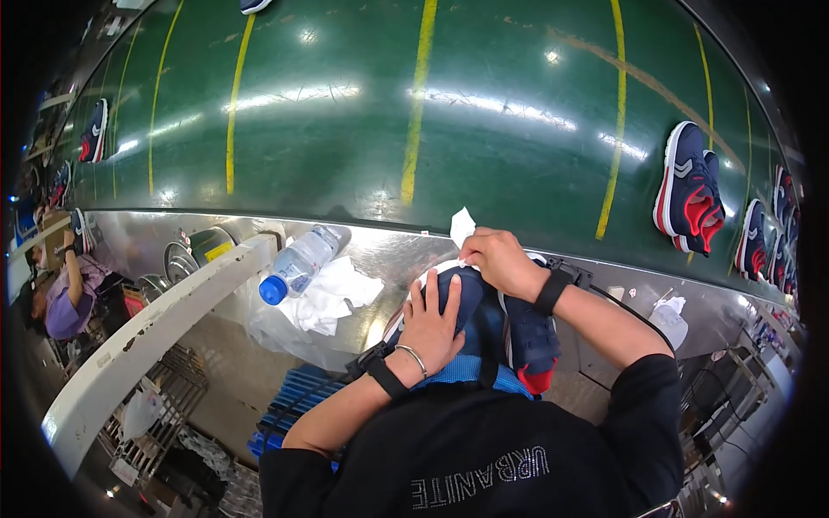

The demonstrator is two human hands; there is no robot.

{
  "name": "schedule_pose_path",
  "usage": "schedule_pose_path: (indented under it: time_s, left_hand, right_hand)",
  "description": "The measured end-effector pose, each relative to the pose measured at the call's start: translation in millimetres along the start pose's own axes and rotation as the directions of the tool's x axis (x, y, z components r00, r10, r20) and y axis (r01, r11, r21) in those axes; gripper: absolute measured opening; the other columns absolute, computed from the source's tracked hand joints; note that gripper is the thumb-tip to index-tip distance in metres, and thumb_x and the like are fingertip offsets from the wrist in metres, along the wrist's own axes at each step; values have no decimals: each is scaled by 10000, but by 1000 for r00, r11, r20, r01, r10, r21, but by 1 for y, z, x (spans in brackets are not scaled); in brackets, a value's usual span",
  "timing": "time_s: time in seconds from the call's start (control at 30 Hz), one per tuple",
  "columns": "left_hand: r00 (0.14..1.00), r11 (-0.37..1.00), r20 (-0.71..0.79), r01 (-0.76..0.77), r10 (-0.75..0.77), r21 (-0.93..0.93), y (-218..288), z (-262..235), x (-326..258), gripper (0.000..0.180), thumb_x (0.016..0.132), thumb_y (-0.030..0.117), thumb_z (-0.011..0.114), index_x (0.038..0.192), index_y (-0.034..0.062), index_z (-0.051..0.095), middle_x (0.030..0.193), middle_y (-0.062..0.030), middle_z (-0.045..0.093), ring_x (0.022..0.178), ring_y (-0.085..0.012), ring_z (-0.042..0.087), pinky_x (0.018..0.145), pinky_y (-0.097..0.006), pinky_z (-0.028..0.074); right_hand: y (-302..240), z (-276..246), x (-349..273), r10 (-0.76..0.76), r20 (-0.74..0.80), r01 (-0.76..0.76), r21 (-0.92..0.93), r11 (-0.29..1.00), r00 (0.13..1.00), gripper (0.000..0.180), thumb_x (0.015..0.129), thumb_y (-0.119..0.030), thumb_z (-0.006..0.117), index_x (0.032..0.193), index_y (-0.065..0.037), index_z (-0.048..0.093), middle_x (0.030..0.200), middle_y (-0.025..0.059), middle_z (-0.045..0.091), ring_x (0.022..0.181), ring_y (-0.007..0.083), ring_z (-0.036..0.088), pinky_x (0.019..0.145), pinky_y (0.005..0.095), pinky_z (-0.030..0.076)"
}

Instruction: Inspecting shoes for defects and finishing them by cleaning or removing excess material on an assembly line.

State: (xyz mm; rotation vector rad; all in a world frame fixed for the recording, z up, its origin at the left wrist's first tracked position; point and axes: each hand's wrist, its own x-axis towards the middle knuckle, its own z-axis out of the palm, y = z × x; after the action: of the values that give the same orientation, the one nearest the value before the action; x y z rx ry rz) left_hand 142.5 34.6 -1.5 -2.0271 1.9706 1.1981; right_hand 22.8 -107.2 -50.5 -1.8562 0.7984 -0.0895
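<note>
A dark navy shoe (465, 298) with a white sole edge sits in front of me, its toe toward the belt. My left hand (430, 324) lies across the upper with its fingers spread, pressing on it. At the toe edge, my right hand (503, 262) is closed in a pinch on a white cloth (463, 226), one corner of which sticks up past the fingers. Just right of it stands a second navy shoe (528, 332) with red at the heel end. What lies under my right fingertips is hidden.
Beyond the metal ledge (393, 250) runs a green belt (337, 129) with yellow lines. A navy and red pair of shoes (691, 194) rests on it at right. Left of me are a water bottle (300, 262), crumpled white cloths (328, 298) and a white rail (164, 337). Another person (71, 302) is at far left.
</note>
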Motion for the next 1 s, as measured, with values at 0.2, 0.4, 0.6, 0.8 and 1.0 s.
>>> schedule_pose_path:
  time_s: [0.2, 0.4, 0.6, 0.8, 1.0]
  left_hand:
    - [999, 999, 40, -34, 34, 4, 1, 0, 0, 807, 703, 256, 645, 1340, 33, 202, 1331, -316, 150, 1162, -513, 250, 928, -538, 299]
    - [999, 1000, 36, -30, 30, -6, -1, 1, 0, 809, 701, 253, 645, 1340, 32, 201, 1331, -317, 152, 1164, -514, 246, 925, -542, 298]
    - [998, 999, 51, -46, 46, -7, -2, 2, 2, 817, 712, 272, 632, 1355, 52, 177, 1349, -307, 130, 1172, -519, 240, 900, -582, 308]
    - [998, 999, 49, -33, 33, 4, -3, 2, 2, 817, 712, 276, 632, 1352, 45, 178, 1349, -307, 133, 1173, -516, 238, 901, -577, 308]
    - [998, 999, 63, -32, 31, 17, -4, 4, 2, 828, 713, 272, 633, 1355, 43, 163, 1348, -307, 134, 1171, -518, 236, 905, -571, 308]
  right_hand:
    - [-7, -6, -17, 77, 4, -77, 30, 997, 997, 28, 725, 21, 550, 716, 18, 576, 740, 167, 561, 735, 345, 555, 657, 383, 436]
    - [-12, -15, -26, 144, 80, -148, 44, 988, 986, 21, 716, 20, 564, 729, 15, 579, 728, 175, 563, 694, 349, 563, 650, 392, 443]
    - [3, 2, -8, 93, -25, -93, -18, 996, 995, 10, 710, 21, 571, 703, 14, 566, 702, 168, 559, 681, 322, 561, 609, 374, 429]
    - [-5, -6, -24, 160, 15, -161, 86, 983, 987, 9, 708, 17, 567, 711, 12, 574, 704, 165, 564, 685, 326, 560, 613, 379, 429]
    - [-5, -1, -18, 116, -27, -116, 0, 993, 993, 16, 703, 11, 579, 719, 15, 579, 721, 168, 567, 705, 329, 561, 630, 376, 429]
